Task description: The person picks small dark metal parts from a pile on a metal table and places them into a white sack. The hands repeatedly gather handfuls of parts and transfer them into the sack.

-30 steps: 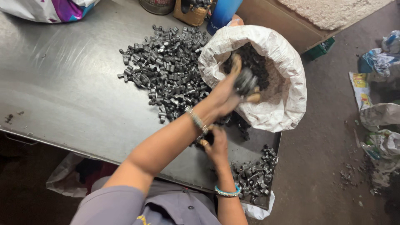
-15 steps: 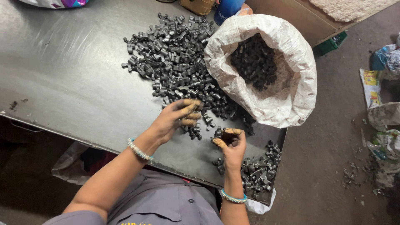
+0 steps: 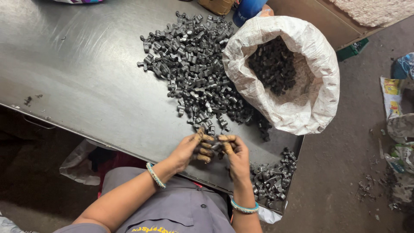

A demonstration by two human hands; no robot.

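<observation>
Both hands (image 3: pixel 213 149) near table edge (image 3: pixel 108 142)

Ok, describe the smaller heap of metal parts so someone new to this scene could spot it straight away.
Start at the grey metal table and find the white woven sack standing open on it. Below the sack, at the table's near right corner just beside the right hand, lies the small heap of dark metal parts. Unlike the large pile spread left of the sack, it is compact and sits at the table's edge.

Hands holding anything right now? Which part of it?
The left hand and right hand meet fingertip to fingertip over a small dark metal part. Fingers hide it, so the exact place of the hold cannot be told.
</observation>
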